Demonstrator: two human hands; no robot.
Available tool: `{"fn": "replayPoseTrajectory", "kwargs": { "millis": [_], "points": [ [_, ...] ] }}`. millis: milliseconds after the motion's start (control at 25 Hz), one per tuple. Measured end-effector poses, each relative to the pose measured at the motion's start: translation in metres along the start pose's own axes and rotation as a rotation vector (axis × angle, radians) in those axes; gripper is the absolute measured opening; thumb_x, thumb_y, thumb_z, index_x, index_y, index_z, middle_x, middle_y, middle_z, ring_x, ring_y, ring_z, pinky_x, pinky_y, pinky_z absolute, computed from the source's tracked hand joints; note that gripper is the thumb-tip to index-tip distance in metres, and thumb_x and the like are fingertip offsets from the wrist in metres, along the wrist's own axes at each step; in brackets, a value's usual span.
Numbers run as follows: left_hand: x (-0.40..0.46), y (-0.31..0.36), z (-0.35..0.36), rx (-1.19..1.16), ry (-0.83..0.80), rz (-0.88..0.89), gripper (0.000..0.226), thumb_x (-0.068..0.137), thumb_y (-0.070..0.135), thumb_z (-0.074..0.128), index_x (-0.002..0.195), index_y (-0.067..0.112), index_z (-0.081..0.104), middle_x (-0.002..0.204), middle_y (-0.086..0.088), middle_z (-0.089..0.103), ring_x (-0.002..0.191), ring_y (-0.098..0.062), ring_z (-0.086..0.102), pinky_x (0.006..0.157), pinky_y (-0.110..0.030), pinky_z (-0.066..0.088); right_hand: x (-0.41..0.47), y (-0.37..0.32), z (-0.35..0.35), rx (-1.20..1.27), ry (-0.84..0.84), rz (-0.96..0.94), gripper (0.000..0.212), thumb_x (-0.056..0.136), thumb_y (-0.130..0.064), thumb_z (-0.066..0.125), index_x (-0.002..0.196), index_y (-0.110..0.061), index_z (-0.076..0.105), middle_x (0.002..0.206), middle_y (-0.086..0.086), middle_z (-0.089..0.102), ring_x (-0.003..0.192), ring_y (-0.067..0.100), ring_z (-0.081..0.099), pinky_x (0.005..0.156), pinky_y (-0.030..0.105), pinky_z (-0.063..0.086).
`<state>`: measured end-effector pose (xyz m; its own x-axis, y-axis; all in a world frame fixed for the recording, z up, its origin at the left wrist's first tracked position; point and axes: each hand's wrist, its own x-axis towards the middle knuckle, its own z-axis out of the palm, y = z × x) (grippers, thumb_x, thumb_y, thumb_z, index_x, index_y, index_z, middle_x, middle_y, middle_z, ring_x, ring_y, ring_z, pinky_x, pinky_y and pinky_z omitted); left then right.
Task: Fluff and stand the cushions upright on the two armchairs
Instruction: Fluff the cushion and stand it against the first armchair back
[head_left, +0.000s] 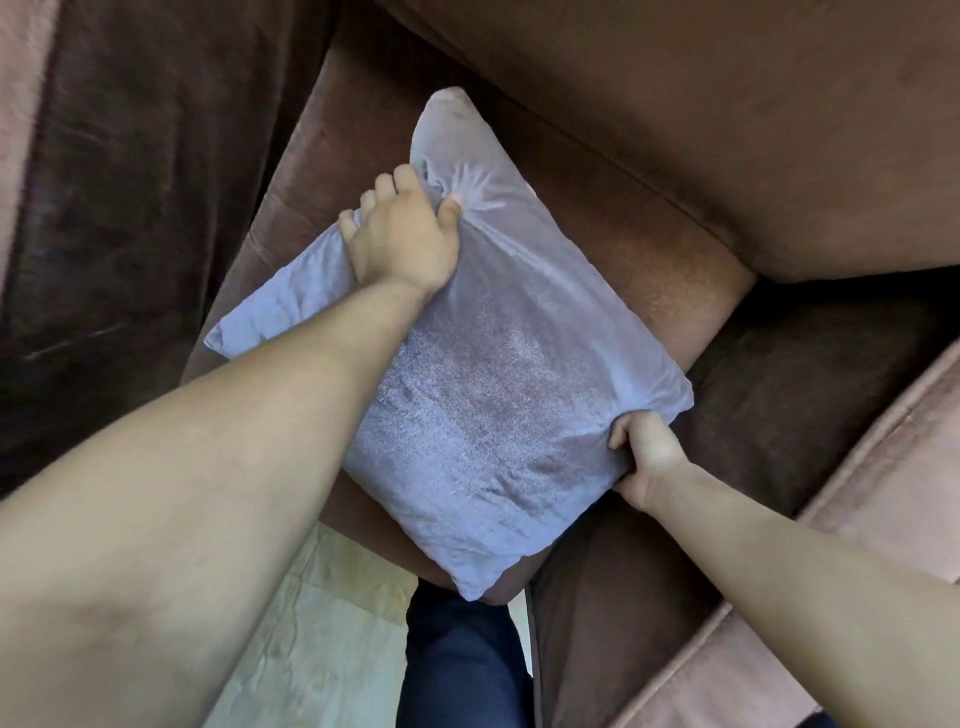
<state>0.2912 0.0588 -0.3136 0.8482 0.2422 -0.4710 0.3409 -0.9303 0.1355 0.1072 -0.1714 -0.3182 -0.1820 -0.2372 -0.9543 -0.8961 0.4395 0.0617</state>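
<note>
Both my hands are clamped on the grey cushion (498, 374) over the brown armchair (675, 270) seat. My left hand (402, 236) bunches the fabric at its far edge, my right hand (647, 457) grips the near right edge. Cushion tilted, not upright. My leg in dark trousers (462, 660) below, pale floor (317, 623) beside it.

The cushion (483, 395) lies on the armchair (675, 270) seat (backrest behind, armrests either side).
</note>
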Motion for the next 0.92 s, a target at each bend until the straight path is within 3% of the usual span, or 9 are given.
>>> {"fn": "replayPoseTrajectory", "kwargs": {
  "millis": [120,240,400,520,720,840,920],
  "points": [
    [-0.009,-0.003,-0.009,-0.091,0.008,-0.012,0.041,0.105,0.042,0.045,0.128,0.009,0.052,0.134,-0.012,0.06,0.129,-0.035,0.053,0.115,-0.053,0.032,-0.017,-0.002,0.004,0.006,0.019,-0.055,0.018,0.032,-0.005,0.042,0.041,-0.021,0.039,0.08,0.004,0.052,0.085,0.029,0.052,0.077,0.04,0.045],
    [-0.022,-0.007,-0.028,-0.226,0.021,-0.066,0.029,0.105,0.036,0.049,0.114,0.009,0.053,0.124,-0.013,0.065,0.12,-0.038,0.057,0.111,-0.05,0.036,-0.05,-0.004,0.003,-0.009,-0.013,-0.114,0.025,0.051,0.004,0.043,0.041,-0.019,0.041,0.07,0.002,0.048,0.08,0.025,0.048,0.072,0.037,0.041],
    [-0.046,-0.017,-0.068,-0.444,0.078,-0.18,0.022,0.103,0.033,0.056,0.098,0.012,0.049,0.111,-0.015,0.068,0.105,-0.039,0.061,0.097,-0.048,0.048,-0.087,-0.001,-0.011,0.053,-0.047,-0.26,0.03,0.068,0.017,0.044,0.061,-0.012,0.048,0.066,0.002,0.051,0.071,0.021,0.051,0.06,0.03,0.041],
    [-0.056,-0.025,-0.11,-0.647,0.163,-0.174,0.024,0.1,0.028,0.062,0.099,0.004,0.059,0.096,-0.007,0.065,0.093,-0.03,0.061,0.083,-0.038,0.048,-0.116,-0.013,-0.019,0.161,-0.078,-0.387,0.034,0.064,0.022,0.044,0.069,-0.01,0.053,0.068,0.005,0.055,0.073,0.025,0.056,0.059,0.031,0.044],
    [-0.052,-0.023,-0.17,-0.97,0.323,-0.068,0.021,0.093,0.021,0.067,0.077,0.025,0.054,0.076,0.01,0.057,0.074,-0.006,0.056,0.077,-0.029,0.048,-0.16,-0.061,-0.03,0.313,-0.182,-0.719,0.051,0.06,0.028,0.046,0.093,-0.007,0.063,0.082,0.008,0.062,0.078,0.022,0.061,0.061,0.029,0.045],
    [-0.047,-0.006,-0.188,-1.114,0.248,-0.048,0.011,0.092,0.015,0.069,0.1,0.021,0.064,0.1,0.004,0.072,0.093,-0.005,0.068,0.087,-0.024,0.054,-0.168,-0.089,-0.036,0.318,-0.151,-0.874,0.052,0.057,0.023,0.05,0.101,-0.002,0.063,0.085,0.004,0.066,0.081,0.017,0.064,0.061,0.027,0.049],
    [-0.042,0.006,-0.193,-1.142,0.162,-0.079,0.037,0.09,0.005,0.07,0.125,0.014,0.06,0.123,0.0,0.068,0.11,-0.005,0.066,0.097,-0.021,0.053,-0.167,-0.1,-0.041,0.261,-0.078,-0.907,0.058,0.055,0.01,0.055,0.111,-0.003,0.06,0.095,0.002,0.067,0.087,0.015,0.064,0.066,0.028,0.049]
  ]
}}
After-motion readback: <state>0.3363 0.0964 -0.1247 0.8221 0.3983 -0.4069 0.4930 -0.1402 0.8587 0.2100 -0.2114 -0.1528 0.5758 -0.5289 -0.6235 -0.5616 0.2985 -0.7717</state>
